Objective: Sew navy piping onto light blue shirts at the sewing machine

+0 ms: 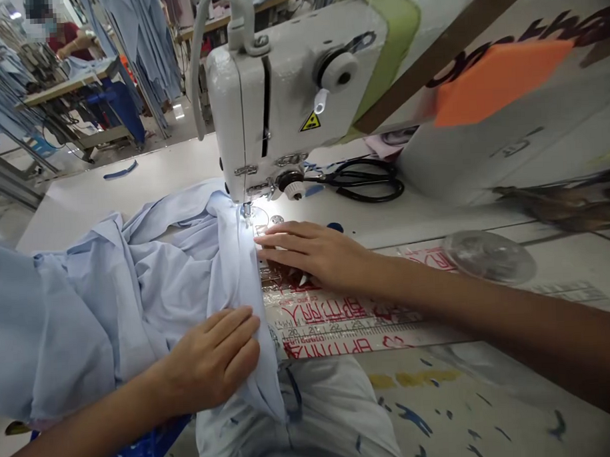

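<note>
A light blue garment point(157, 287) lies bunched on the sewing machine table, its folded edge running under the presser foot point(247, 214). My left hand point(214, 358) is closed on that edge near the table's front, fingers curled over the cloth. My right hand point(310, 251) lies with fingers stretched out, their tips touching the cloth edge just right of the foot. Something brown under its palm is mostly hidden. The white sewing machine point(290, 89) stands over the work, its lamp lighting the needle area.
Black-handled scissors point(366, 180) lie behind the needle area. Tape with red print and a ruler scale point(348, 330) covers the table's front edge. A clear round disc point(489, 255) sits at right. A blue scrap point(120, 170) lies at back left. Another person point(73, 40) works in the background.
</note>
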A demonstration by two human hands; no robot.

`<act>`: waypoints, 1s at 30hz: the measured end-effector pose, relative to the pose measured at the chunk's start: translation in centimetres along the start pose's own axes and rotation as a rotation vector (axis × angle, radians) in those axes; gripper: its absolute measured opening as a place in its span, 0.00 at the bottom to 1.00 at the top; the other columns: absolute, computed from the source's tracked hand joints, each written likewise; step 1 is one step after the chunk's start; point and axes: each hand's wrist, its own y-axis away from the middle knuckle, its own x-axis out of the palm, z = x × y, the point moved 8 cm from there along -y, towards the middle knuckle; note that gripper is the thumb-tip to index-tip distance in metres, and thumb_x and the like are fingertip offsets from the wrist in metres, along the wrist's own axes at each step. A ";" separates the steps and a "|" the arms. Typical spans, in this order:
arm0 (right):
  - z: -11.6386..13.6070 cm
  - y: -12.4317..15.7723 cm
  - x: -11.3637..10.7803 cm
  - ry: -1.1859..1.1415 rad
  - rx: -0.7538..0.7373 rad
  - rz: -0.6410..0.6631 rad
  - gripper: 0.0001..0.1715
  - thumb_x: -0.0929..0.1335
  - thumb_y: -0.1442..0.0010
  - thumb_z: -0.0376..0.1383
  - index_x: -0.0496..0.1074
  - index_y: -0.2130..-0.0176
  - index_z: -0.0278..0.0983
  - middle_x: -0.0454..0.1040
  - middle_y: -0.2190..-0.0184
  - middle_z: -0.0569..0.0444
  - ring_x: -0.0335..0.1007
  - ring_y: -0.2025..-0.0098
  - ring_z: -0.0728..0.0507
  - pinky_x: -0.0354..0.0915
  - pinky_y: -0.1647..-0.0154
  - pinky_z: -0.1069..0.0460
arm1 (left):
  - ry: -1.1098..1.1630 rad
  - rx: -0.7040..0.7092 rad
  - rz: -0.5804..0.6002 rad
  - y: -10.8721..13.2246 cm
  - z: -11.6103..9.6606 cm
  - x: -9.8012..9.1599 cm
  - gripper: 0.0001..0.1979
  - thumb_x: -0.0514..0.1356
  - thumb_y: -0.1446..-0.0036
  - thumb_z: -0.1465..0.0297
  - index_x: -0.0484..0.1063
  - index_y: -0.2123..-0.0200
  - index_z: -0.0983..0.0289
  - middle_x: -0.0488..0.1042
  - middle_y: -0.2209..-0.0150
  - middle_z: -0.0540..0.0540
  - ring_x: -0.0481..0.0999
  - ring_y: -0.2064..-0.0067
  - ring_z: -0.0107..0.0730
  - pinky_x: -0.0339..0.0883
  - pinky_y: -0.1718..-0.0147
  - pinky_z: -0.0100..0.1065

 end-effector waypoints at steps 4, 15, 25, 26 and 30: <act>0.2 -0.6 0.9 -0.021 -0.057 0.007 0.20 0.56 0.37 0.28 0.64 0.47 0.30 0.64 0.45 0.45 0.52 0.41 0.41 0.56 0.44 0.41 | 0.001 0.046 0.055 0.2 -0.4 0.3 0.05 0.51 0.42 0.81 0.66 0.68 0.74 0.74 0.58 0.67 0.71 0.50 0.50 0.71 0.53 0.46; 0.4 -0.5 0.8 -0.021 -0.070 -0.022 0.20 0.59 0.38 0.29 0.66 0.48 0.31 0.66 0.47 0.46 0.54 0.43 0.40 0.58 0.46 0.42 | 0.024 0.158 0.072 0.8 -1.2 0.3 0.02 0.56 0.45 0.80 0.68 0.68 0.73 0.75 0.59 0.67 0.73 0.51 0.50 0.71 0.52 0.45; 0.6 -0.4 0.8 -0.009 -0.084 -0.048 0.20 0.58 0.38 0.29 0.67 0.49 0.29 0.67 0.48 0.46 0.55 0.45 0.40 0.59 0.48 0.43 | 0.077 0.144 0.068 1.0 -0.7 0.4 0.03 0.55 0.45 0.81 0.68 0.67 0.73 0.74 0.57 0.66 0.69 0.48 0.50 0.70 0.50 0.48; 0.6 -0.4 0.8 -0.009 -0.082 -0.050 0.19 0.58 0.38 0.29 0.67 0.49 0.29 0.67 0.48 0.46 0.55 0.45 0.40 0.59 0.47 0.43 | 0.102 0.113 0.087 1.2 -0.5 0.5 0.03 0.55 0.45 0.81 0.68 0.67 0.73 0.74 0.56 0.65 0.67 0.46 0.50 0.67 0.48 0.51; 0.2 -0.3 0.7 -0.002 -0.069 -0.026 0.19 0.57 0.37 0.30 0.66 0.49 0.31 0.67 0.48 0.47 0.54 0.44 0.41 0.59 0.47 0.43 | 0.184 -0.031 0.160 1.5 0.1 1.4 0.07 0.52 0.42 0.82 0.67 0.69 0.70 0.71 0.50 0.57 0.55 0.39 0.52 0.53 0.44 0.65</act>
